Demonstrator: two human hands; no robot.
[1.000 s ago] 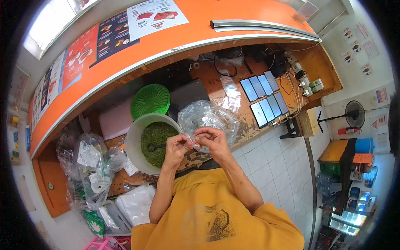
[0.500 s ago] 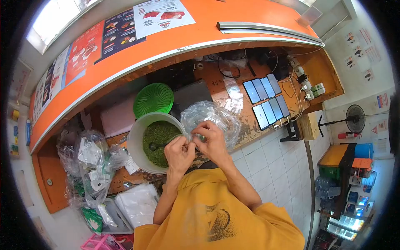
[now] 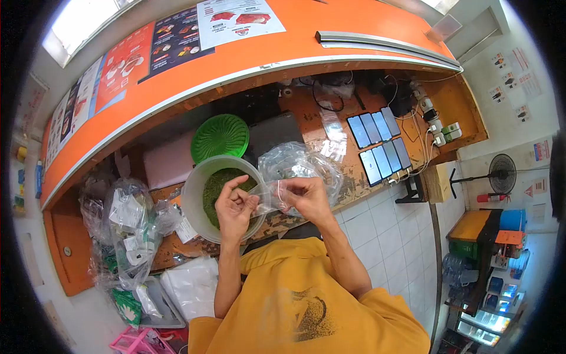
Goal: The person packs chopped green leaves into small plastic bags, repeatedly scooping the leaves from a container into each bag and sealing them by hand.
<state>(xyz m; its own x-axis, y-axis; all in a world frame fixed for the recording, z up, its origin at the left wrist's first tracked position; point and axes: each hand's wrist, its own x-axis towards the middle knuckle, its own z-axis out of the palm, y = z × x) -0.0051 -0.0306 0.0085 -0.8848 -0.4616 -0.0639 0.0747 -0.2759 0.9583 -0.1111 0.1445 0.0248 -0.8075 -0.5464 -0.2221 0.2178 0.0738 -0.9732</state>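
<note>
A small clear plastic bag is stretched between my two hands. My right hand pinches its right end, and my left hand touches its left end with the fingers curled and partly spread. Beneath my left hand stands a white tub holding chopped green leaves; the hand hides part of them. A large clear bag lies right of the tub, behind my right hand. The round green lid rests behind the tub.
Several phones lie in two rows at the right, beside cables and plugs. Plastic bags hang at the left. White bags sit low left. The orange counter overhangs the desk. A fan stands right.
My hands have moved apart, with the small bag now stretched between them. My left hand has opened its fingers and turned. The whole view has shifted slightly.
</note>
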